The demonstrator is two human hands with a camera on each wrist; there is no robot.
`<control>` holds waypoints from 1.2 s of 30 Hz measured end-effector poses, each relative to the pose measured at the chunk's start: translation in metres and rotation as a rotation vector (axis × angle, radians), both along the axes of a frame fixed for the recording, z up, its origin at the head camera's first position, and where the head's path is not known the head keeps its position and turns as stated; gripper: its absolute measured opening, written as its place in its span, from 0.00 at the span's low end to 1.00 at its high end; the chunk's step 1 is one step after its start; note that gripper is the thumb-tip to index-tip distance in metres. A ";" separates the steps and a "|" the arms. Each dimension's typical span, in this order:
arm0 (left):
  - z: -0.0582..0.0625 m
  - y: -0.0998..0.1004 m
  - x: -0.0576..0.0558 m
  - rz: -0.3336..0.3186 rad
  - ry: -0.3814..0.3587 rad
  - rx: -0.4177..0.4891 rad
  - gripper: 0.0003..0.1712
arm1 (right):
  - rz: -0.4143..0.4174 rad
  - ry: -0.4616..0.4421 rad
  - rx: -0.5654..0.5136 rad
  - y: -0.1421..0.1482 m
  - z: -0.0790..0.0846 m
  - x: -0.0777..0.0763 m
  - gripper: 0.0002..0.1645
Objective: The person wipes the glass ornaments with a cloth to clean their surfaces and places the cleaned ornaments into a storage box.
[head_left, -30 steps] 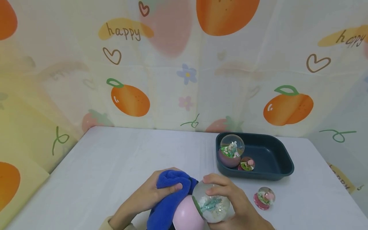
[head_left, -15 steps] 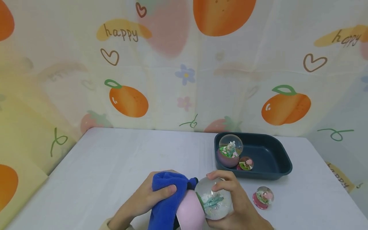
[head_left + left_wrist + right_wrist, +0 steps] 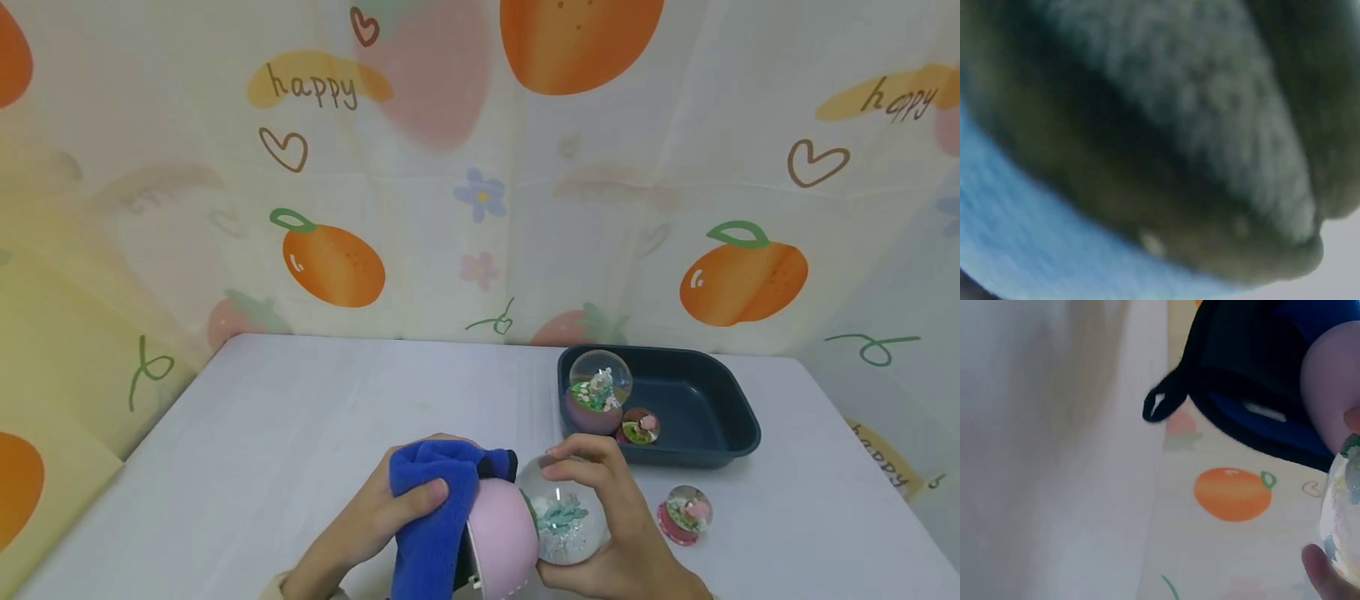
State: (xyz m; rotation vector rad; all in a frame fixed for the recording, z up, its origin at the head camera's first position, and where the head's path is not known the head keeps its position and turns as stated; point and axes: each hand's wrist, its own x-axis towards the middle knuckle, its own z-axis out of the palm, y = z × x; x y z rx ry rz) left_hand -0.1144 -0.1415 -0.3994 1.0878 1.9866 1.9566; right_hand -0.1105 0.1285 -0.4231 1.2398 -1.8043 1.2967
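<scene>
In the head view my right hand [image 3: 626, 533] grips the clear ball of a large snow globe [image 3: 566, 521], fingers over its top and thumb below. The globe lies tipped sideways, its pink base [image 3: 504, 533] turned to the left. My left hand [image 3: 375, 504] holds a bunched blue cloth [image 3: 431, 542], thumb on top, against the base's underside. Dark edging and a hanging loop [image 3: 1163, 400] of the cloth show in the right wrist view. Close, blurred fingers [image 3: 1197, 231] and cloth fill most of the left wrist view.
A dark blue tray [image 3: 705, 454] at the back right contains a large snow globe with a purple base [image 3: 596, 412] and a small snow globe [image 3: 640, 427]. Another small snow globe [image 3: 686, 515] stands on the white table [image 3: 315, 400], right of my right hand. A fruit-patterned curtain [image 3: 420, 208] hangs behind.
The held globe has turned, exposing more of the rim and underside of its pink base. Both hands have risen slightly, with the cloth still against the globe.
</scene>
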 end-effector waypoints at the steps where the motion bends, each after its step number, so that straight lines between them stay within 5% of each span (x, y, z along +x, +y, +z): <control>1: -0.002 -0.001 0.000 -0.018 -0.027 -0.005 0.18 | -0.001 -0.003 -0.008 0.000 0.000 0.000 0.43; 6: -0.008 -0.002 -0.002 -0.096 -0.128 -0.025 0.23 | 0.010 -0.036 -0.043 0.000 0.000 0.001 0.45; 8: -0.007 -0.001 -0.002 -0.090 -0.112 -0.024 0.24 | 0.025 -0.049 -0.051 0.000 0.000 0.001 0.46; 13: 0.000 0.005 0.000 0.124 0.017 -0.058 0.18 | 0.051 -0.103 -0.075 -0.001 0.000 0.000 0.50; 17: 0.003 0.010 0.002 0.346 0.052 -0.098 0.18 | -0.104 -0.259 -0.034 0.000 0.004 0.005 0.55; 20: 0.002 0.011 0.002 0.417 0.055 -0.090 0.18 | -0.276 -0.390 0.036 0.000 0.008 0.010 0.56; 29: 0.005 0.015 0.010 0.397 0.072 -0.047 0.23 | -0.484 -0.598 0.085 -0.004 0.017 0.012 0.49; 36: 0.003 0.024 0.015 0.351 0.058 -0.117 0.25 | -0.445 -0.759 0.150 -0.003 0.017 0.011 0.51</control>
